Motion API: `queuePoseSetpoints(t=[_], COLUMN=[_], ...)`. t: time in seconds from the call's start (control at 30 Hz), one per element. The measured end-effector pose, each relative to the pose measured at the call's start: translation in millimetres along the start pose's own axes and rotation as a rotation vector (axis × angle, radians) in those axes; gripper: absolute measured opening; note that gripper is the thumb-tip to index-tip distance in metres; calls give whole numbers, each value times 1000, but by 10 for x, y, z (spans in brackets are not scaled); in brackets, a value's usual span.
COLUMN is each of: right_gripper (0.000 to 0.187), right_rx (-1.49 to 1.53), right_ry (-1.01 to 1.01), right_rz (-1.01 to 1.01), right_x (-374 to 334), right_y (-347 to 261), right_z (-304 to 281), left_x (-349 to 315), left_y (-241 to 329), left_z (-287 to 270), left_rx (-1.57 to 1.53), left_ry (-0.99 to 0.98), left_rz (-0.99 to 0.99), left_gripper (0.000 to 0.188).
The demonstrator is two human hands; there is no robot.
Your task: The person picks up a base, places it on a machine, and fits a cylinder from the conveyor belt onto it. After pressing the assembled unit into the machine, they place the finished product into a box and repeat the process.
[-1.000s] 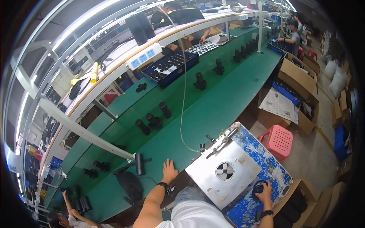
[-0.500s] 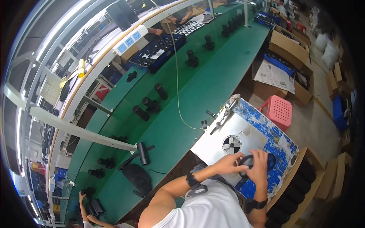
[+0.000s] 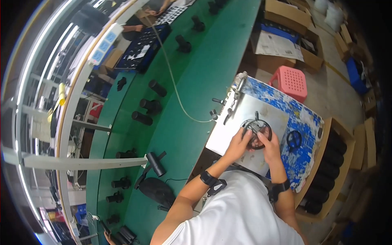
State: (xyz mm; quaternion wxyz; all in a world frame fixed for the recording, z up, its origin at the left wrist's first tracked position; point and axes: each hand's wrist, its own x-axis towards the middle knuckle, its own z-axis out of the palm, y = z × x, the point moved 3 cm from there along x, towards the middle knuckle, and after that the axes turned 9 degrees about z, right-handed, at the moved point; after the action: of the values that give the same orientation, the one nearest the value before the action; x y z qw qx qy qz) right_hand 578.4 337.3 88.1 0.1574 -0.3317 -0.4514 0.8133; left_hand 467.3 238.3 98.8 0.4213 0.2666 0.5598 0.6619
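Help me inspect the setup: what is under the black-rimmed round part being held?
The silvery metal plate shows around the black-rimmed round part. What lies directly beneath is covered by it, the left hand and the right hand.

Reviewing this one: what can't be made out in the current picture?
All in the head view:
Plate directly beneath the ring: hidden by the ring, left hand and right hand.
Undersides of the tubes: hidden by their tops and the carton.
Body beyond the co-worker's hand, lower left: cut off by the lower edge.

Round black-rimmed part (image 3: 256,127), glossy within; face upward over the silvery metal plate (image 3: 275,117); contact unclear
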Motion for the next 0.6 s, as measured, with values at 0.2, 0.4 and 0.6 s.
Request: queuePoseSetpoints(t=[0.2,0.4,0.6], right_gripper=[27,38,43], right_rx=[116,173,101], right_ry=[-145,-232,-270], right_rz=[-5,23,-15], right_x=[-81,-154,-236], right_y=[-185,-186,-201], right_z=[143,58,111], left_x=[97,54,62], left_y=[-87,-114,-11], left_z=[-162,-181,-167], left_rx=[104,-67,-27], left_ry=[-61,-104,79], left_rz=[75,-115,81], left_gripper=[33,36,37])
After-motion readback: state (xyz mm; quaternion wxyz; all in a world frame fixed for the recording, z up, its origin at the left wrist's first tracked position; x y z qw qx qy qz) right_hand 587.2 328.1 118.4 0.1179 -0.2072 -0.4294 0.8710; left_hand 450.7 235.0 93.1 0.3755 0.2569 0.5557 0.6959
